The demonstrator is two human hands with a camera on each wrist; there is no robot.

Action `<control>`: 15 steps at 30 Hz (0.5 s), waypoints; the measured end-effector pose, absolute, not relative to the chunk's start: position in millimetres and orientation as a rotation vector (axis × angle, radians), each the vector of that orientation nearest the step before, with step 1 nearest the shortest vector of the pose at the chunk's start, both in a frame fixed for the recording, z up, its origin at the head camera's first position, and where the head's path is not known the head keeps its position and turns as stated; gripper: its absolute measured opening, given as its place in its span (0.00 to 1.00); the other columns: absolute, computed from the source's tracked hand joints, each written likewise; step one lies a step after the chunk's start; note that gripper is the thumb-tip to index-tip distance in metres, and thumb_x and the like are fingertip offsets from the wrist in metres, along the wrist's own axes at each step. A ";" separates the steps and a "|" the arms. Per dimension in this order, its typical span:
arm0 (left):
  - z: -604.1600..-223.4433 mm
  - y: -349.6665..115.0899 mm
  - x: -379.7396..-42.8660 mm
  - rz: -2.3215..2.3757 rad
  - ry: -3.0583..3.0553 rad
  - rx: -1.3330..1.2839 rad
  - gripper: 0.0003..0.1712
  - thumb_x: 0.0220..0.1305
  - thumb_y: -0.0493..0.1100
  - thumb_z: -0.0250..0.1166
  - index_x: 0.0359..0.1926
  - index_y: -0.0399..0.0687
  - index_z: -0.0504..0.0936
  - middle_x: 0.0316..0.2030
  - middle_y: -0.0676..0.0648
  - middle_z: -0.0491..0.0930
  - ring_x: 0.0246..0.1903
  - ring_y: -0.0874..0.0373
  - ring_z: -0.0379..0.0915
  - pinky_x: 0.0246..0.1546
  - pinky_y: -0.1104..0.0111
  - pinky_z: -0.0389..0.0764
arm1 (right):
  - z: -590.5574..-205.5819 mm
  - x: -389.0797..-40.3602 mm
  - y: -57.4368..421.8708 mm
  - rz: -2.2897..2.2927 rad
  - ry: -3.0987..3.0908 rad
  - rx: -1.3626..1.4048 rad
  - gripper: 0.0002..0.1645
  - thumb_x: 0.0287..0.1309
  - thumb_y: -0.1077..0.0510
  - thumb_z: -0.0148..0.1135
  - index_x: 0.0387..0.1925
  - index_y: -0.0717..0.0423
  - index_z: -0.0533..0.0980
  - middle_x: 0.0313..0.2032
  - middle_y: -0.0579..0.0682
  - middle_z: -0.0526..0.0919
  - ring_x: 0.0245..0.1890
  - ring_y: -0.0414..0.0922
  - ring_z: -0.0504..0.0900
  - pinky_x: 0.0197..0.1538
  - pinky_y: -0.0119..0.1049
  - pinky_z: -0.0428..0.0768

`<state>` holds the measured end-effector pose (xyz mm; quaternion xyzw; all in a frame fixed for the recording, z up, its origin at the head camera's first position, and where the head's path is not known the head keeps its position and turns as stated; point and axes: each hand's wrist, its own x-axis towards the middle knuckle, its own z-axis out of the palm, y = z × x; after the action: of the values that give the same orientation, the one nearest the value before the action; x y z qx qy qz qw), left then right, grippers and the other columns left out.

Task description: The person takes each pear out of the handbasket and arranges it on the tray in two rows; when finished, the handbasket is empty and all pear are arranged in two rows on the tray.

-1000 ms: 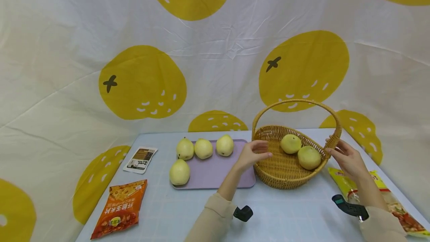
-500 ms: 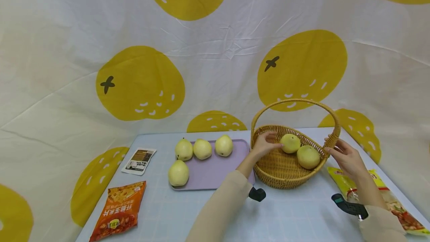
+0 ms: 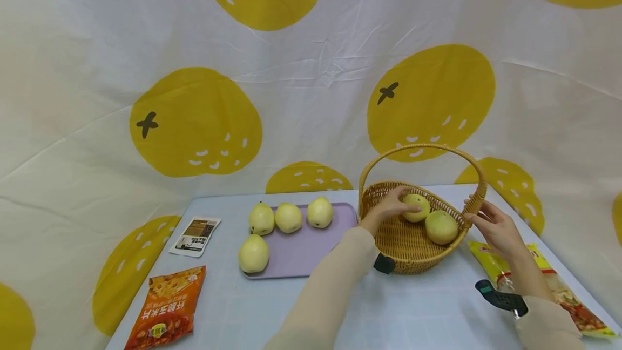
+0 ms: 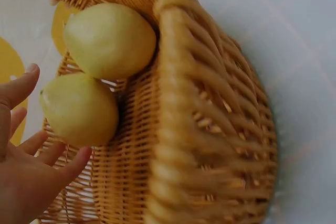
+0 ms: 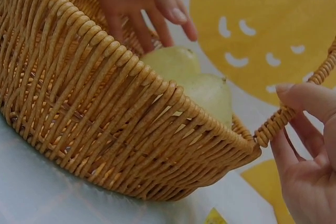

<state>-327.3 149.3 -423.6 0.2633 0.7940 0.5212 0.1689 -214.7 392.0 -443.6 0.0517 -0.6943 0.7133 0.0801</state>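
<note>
A wicker basket [image 3: 408, 253] with an arched handle stands at the right of the table. Two yellow-green pears lie inside: a rear pear [image 3: 420, 208] and a front pear [image 3: 441, 227]. My left hand [image 3: 390, 203] reaches over the basket's left side, fingers spread beside the rear pear [image 4: 81, 109]. Whether a fingertip touches that pear I cannot tell. On the other side, my right hand [image 5: 310, 140] holds the foot of the basket's handle [image 5: 275, 124] between thumb and fingers.
Left of the basket, a purple tray [image 3: 296, 255] bears several pears. An orange snack bag [image 3: 167, 307] and a small white packet [image 3: 195, 236] lie farther left. A yellow food bag [image 3: 559, 285] lies under the right forearm.
My left hand has moved right, from the basket's left rim to the rear pear. The right hand keeps its hold on the handle. The head view has shifted slightly.
</note>
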 end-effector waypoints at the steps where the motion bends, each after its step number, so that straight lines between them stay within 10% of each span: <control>1: -421.7 151.6 -326.9 1.472 2.253 0.761 0.38 0.58 0.44 0.67 0.67 0.48 0.64 0.65 0.43 0.64 0.63 0.49 0.61 0.56 0.63 0.70 | -443.0 -215.1 391.6 2.129 -2.079 0.160 0.40 0.63 0.63 0.57 0.72 0.54 0.51 0.52 0.35 0.69 0.48 0.24 0.73 0.45 0.14 0.71; 15: -417.3 160.4 -320.1 1.276 2.509 0.669 0.40 0.48 0.49 0.75 0.63 0.51 0.72 0.54 0.46 0.75 0.49 0.55 0.73 0.43 0.69 0.77 | -443.9 -215.9 392.6 2.128 -2.080 0.156 0.41 0.63 0.63 0.57 0.72 0.53 0.51 0.52 0.34 0.69 0.47 0.24 0.72 0.45 0.14 0.71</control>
<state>-320.1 160.4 -417.3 0.2293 0.8605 0.4378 0.1239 -215.9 392.6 -443.9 0.0522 -0.6958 0.7117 0.0810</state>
